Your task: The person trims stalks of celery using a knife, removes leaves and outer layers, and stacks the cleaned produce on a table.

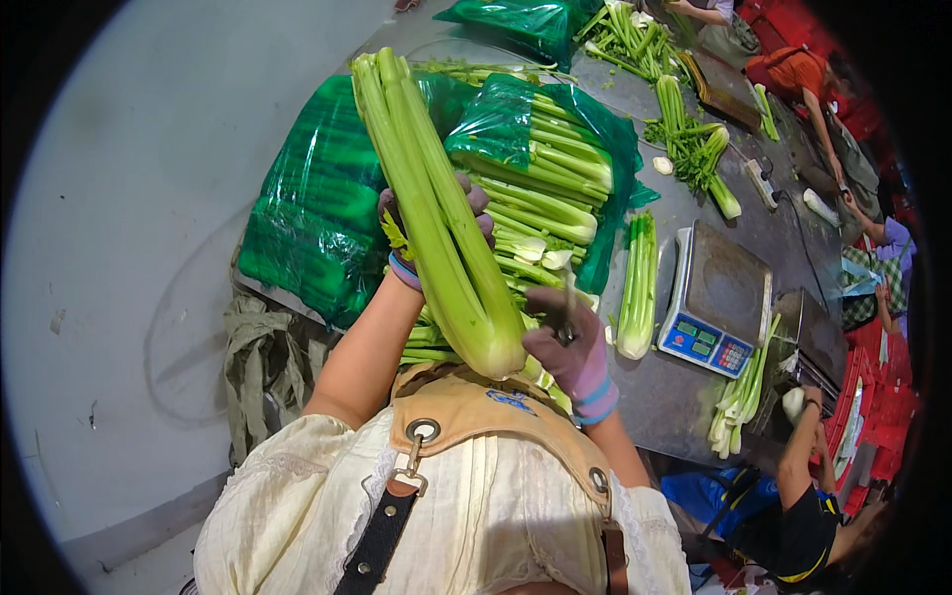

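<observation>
My gloved left hand (401,216) grips a large bunch of celery (439,223) from beneath, its fingers showing on both sides of the stalks. The bunch slants across the view, its root end near my apron. Beside that root end is my gloved right hand (569,342), fingers curled around a small tool that is blurred, perhaps a knife. Behind the held bunch, an open green plastic bag (491,119) contains more celery (569,152). Loose stalks lie below it. A wrapped green bag of celery (312,201) rests to the left.
A digital scale (725,286) stands on the metal table (639,409), with a single celery bunch (638,290) beside it. Trimmed celery (673,111), a power strip (762,182) and another green bag (520,26) lie farther off. Several co-workers are along the right side, near red crates (885,372).
</observation>
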### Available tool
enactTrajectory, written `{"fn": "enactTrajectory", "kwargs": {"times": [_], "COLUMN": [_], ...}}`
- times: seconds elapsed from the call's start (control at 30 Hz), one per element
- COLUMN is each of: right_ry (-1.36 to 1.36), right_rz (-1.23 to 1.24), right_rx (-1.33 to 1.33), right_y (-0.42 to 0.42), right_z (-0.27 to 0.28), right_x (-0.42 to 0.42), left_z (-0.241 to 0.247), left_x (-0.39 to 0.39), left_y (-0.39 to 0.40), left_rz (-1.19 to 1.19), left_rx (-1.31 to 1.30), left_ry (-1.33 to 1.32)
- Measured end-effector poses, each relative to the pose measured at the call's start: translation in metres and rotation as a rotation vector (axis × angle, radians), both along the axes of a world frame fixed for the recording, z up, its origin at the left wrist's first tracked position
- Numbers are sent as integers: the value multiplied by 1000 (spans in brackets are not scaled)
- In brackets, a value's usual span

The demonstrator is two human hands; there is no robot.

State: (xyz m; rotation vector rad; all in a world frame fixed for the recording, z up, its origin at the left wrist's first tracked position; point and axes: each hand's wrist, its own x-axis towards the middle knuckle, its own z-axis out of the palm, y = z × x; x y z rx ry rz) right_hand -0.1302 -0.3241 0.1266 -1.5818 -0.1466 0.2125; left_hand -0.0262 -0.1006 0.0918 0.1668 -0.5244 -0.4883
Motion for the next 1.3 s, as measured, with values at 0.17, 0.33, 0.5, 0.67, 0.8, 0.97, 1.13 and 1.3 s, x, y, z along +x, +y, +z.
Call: {"fn": "enactTrajectory", "kwargs": {"times": [0.17,0.33,0.5,0.67,0.8,0.97,1.13,1.3], "right_ry": [-328,-491,-180,131,59,-95,199,180], "right_rz": [29,-96,-299,-678,-434,-114,-45,-111], "right_rx": [-359,-395,-213,629,-51,-701,35,126], "right_y": [22,24,12,-19,-51,-43,1,27], "right_z": [15,4,5,-22,-37,-85,-23,-44], "right_x": [9,1,0,-6,-10,-4,8,14], "left_z": [1,0,-8,-14,-23,-44,-14,11], "left_x": [-9,-10,-13,-11,-3,-1,-9,-14], "left_y": [-6,-3,3,25,55,80,62,32], "left_rz": [114,129,99,286,398,519,488,432], "left_rx": [142,285,103,57,-44,-8,102,141], "left_ry": [75,42,61,138,205,342,281,199]}}
